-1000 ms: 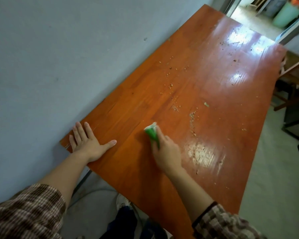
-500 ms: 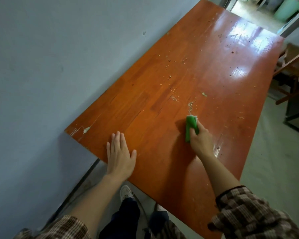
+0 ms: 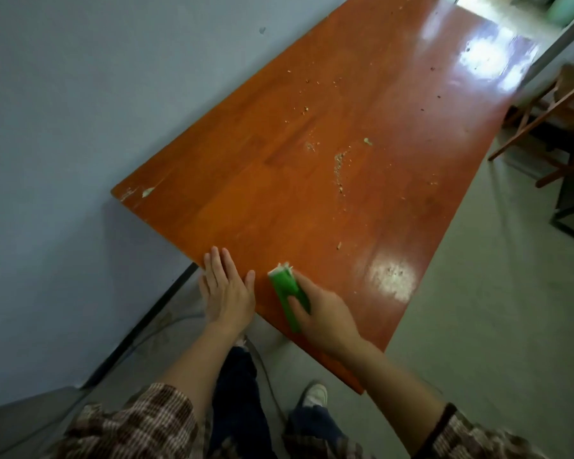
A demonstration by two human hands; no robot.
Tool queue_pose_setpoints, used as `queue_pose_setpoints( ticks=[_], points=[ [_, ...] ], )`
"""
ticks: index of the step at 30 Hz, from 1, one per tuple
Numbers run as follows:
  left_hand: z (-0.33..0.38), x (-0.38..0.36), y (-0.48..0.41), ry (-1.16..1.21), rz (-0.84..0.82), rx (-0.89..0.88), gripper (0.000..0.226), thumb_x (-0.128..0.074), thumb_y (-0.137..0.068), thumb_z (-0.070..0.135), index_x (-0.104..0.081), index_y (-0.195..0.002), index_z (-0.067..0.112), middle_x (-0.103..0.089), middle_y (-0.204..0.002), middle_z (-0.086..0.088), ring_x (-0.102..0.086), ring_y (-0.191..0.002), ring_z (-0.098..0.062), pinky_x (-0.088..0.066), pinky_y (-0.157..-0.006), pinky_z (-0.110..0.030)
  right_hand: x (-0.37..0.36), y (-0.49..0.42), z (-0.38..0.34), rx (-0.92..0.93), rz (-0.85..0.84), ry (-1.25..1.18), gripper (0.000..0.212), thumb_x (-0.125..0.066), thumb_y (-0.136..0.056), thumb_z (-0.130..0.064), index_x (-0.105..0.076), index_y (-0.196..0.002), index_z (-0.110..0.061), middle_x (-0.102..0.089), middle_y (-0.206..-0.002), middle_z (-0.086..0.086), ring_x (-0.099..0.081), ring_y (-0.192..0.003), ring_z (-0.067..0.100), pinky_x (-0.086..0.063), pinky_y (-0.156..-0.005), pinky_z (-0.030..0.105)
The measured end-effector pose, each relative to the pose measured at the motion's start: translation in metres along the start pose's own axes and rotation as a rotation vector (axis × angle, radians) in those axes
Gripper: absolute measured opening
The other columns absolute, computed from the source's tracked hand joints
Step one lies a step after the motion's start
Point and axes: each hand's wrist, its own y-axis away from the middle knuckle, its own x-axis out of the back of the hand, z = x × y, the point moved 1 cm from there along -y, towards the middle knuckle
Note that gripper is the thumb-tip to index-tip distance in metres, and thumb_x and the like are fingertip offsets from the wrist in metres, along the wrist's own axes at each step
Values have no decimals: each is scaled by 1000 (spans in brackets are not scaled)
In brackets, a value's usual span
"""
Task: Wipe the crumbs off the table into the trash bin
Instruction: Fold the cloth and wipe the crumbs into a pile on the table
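Table (image 3: 279,200): glossy orange-brown wood top, long side against a pale blue wall (image 3: 80,111); strong glare patches at the far end and near the right edge.
Crumbs (image 3: 339,167): thickest streak mid-table, finer specks scattered toward the far end, a few near the right edge; one pale green bit beyond the streak.
Right hand (image 3: 325,318): clamped around a green cloth (image 3: 287,293), thumb on top, pressing it to the table at the near edge.
Left hand (image 3: 227,288): flat and spread, holding nothing, palm at the near table edge, just beside the cloth.
Sleeves (image 3: 140,422): brown plaid, pushed up the forearms.
Trash bin: cannot pick one out for certain.
Floor (image 3: 478,326): pale grey; wooden furniture (image 3: 550,107) stands right of the table.
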Motion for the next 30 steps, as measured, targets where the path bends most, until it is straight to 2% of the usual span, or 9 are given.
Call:
queue_pose_setpoints(
  ticks=[2,6,7,11,14,16,22,26,30],
  points=[
    [3,-7,6,-19,-17,21,73,-15,-98,50,15,-149,6,19,-158,-12,17,-146,-25,4,-118,-44,-15,23,3,75,-29,87,51,-45,-95,-34,-34,-143,-25,-63,-98,-6,-60,-77,9,-51,-63,22],
    [7,-13,13,-82,-49,49,74,-10,-98,51,19,-147,4,24,-156,-12,20,-145,-24,8,-117,-44,-34,43,27,239,21,399,54,-60,-86,-29,-44,-137,-21,-62,-77,-3,-58,-62,16,-36,-48,23],
    [8,-13,12,-88,-63,56,74,-10,-98,51,19,-147,4,24,-156,-13,21,-145,-24,8,-116,-44,-29,40,33,239,50,420,54,-60,-86,-29,-45,-137,-22,-63,-78,-2,-59,-63,16,-37,-48,23],
    [10,-10,10,-101,-122,68,74,-10,-98,51,20,-146,3,26,-155,-13,22,-144,-25,11,-116,-43,9,7,61,91,136,404,49,-44,-97,-33,-32,-144,-26,-65,-105,4,-61,-86,20,-53,-67,29],
    [10,-7,10,-116,-146,73,74,-10,-98,50,21,-146,3,28,-155,-14,23,-144,-25,12,-115,-43,42,-17,75,-55,216,402,46,-42,-98,-34,-33,-143,-29,-65,-105,6,-61,-89,22,-52,-68,31],
    [13,-5,11,-112,-167,82,73,-11,-99,49,22,-146,3,28,-154,-14,23,-144,-25,12,-115,-42,50,-16,72,-40,257,310,46,-43,-98,-35,-37,-142,-28,-65,-100,4,-60,-84,19,-48,-63,28],
    [17,-1,14,-103,-176,101,74,-13,-99,48,21,-146,2,27,-155,-15,22,-144,-26,10,-116,-42,11,52,44,132,38,191,47,-43,-96,-37,-35,-142,-29,-63,-96,-3,-58,-78,11,-54,-68,26],
    [28,-9,28,-74,-209,116,78,-13,-98,51,25,-143,0,31,-153,-17,25,-143,-28,11,-116,-42,-8,86,59,279,-52,430,51,-58,-88,-35,-44,-135,-23,-61,-80,-4,-53,-63,12,-36,-51,22],
    [36,-18,37,-51,-203,122,79,-12,-98,51,27,-143,0,32,-152,-18,26,-142,-28,15,-114,-39,18,78,97,365,-5,472,48,-53,-86,-33,-50,-131,-17,-66,-84,-1,-60,-66,12,-52,-56,23]
  ],
)
